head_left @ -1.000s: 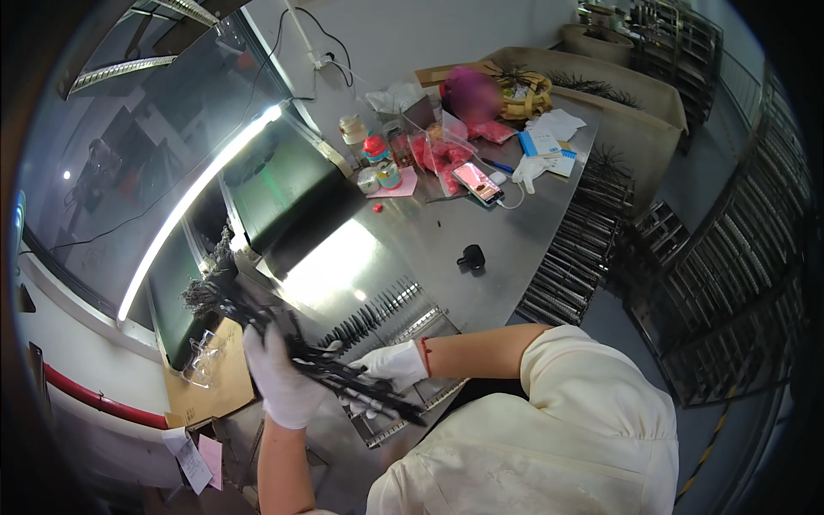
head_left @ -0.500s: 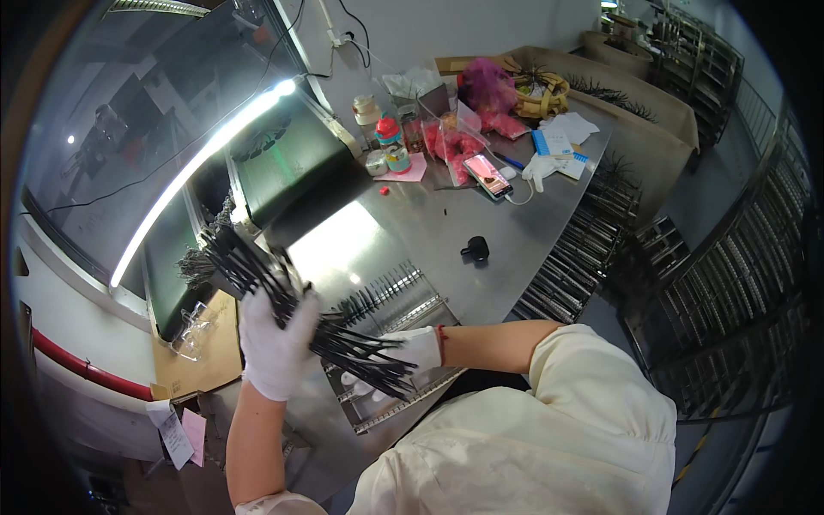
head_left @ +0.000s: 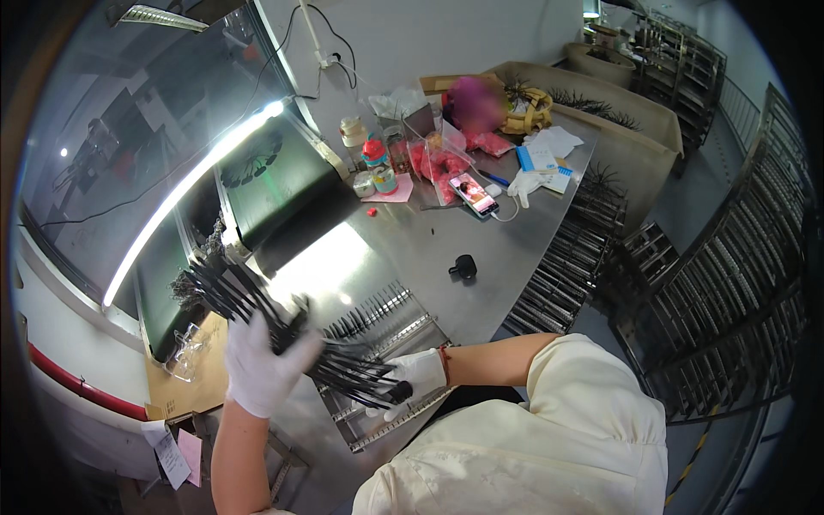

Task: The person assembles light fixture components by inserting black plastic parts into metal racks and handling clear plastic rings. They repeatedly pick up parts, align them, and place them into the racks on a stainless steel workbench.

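Observation:
My left hand (head_left: 264,365), in a white glove, is closed around a large bundle of thin black strips (head_left: 236,292), its thumb across them. The strips slant over the metal table from upper left to lower right, and their exact kind is unclear. At the lower right end, my white-gloved right hand (head_left: 419,372) holds the strip ends; the bundle partly covers its fingers. A dark rounded end shows against its palm. Beneath both hands lies a metal rack (head_left: 421,328) with a row of black pieces (head_left: 371,312) standing along it.
A lit tube lamp (head_left: 193,193) arches over a green conveyor belt (head_left: 279,184) at left. A small black object (head_left: 463,267), a phone (head_left: 473,195), jars (head_left: 378,167) and red-filled bags (head_left: 439,163) sit on the table. Metal racks (head_left: 562,257) stand at right, a large bin (head_left: 635,154) behind.
The view has shifted slightly, so the table appears lower and further left. My right hand has moved a little rightward along the strip ends. My left hand keeps its hold on the bundle.

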A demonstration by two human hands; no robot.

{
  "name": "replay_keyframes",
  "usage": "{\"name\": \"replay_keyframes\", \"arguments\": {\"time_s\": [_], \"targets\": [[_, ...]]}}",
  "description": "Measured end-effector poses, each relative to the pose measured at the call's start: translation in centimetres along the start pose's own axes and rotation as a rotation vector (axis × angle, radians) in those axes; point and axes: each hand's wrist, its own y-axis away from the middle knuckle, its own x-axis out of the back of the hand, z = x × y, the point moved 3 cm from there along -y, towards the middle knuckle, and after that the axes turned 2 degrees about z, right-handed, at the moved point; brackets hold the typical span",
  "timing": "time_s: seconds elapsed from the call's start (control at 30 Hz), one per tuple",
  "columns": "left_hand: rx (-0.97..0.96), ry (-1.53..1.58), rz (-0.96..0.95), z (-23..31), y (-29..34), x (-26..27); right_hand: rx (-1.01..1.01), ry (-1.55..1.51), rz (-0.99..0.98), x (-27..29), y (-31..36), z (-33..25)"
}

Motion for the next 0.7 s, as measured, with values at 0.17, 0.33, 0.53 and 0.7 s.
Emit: {"name": "replay_keyframes", "arguments": {"time_s": [0.17,0.33,0.53,0.7], "targets": [[0.015,-0.030,-0.175,3.6,0.2,-3.2,-0.006,0.077,-0.106,1.2,-1.4,1.3],[0.883,0.662,-0.356,-2.2,5.2,-6.0,0.533,1.333,0.443,-1.3,0.7,-0.1],[1.592,1.193,1.013,-10.0,7.7,-2.8,0.003,-0.234,0.443,1.9,0.3,1.3],[0.713,1.701,0.144,3.7,-13.4,-6.5,-0.197,-0.257,0.301,-3.2,-1.9,1.5]]}}
